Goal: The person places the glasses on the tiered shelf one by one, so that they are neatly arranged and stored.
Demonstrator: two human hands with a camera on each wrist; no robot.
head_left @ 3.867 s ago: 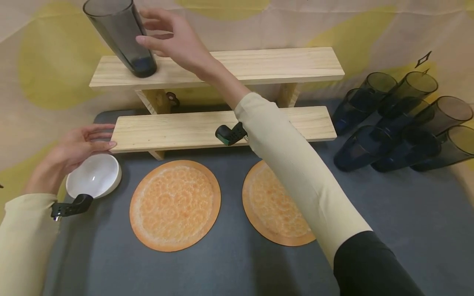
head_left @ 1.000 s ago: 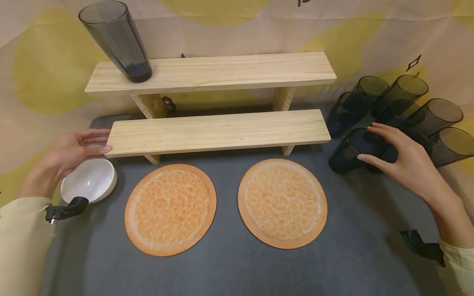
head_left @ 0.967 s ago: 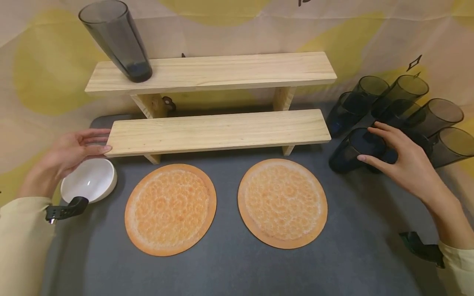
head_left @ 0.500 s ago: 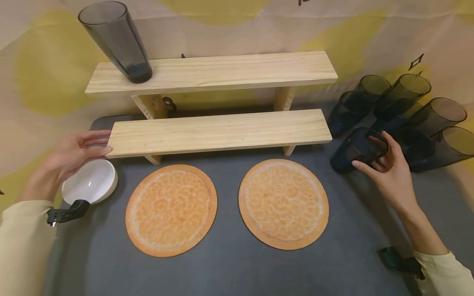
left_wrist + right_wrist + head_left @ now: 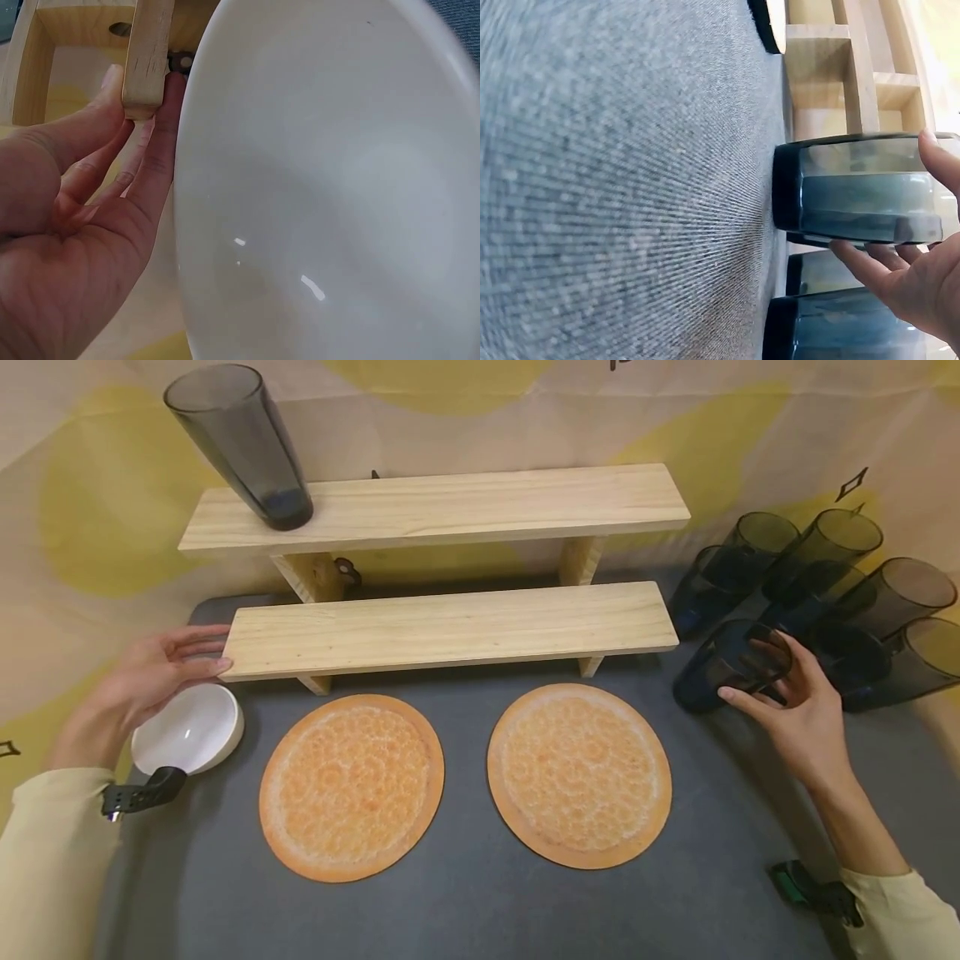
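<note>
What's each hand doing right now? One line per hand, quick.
Left hand: open, straight fingers resting against the lower shelf end.
Right hand: fingers curled round the nearest dark glass.

The left hand (image 5: 142,681) lies low on the left, palm turned inward, fingers (image 5: 142,169) straight and close together, their tips pressed against an edge; the thumb lies along the top. Its forearm, in a pale sleeve, runs back toward the lower left corner with a small dark camera mount at the wrist. The right hand (image 5: 795,710) reaches forward on the right, fingers (image 5: 870,262) curled in a grip, thumb opposite them. Its wrist is bare, the pale sleeve beginning lower down.
</note>
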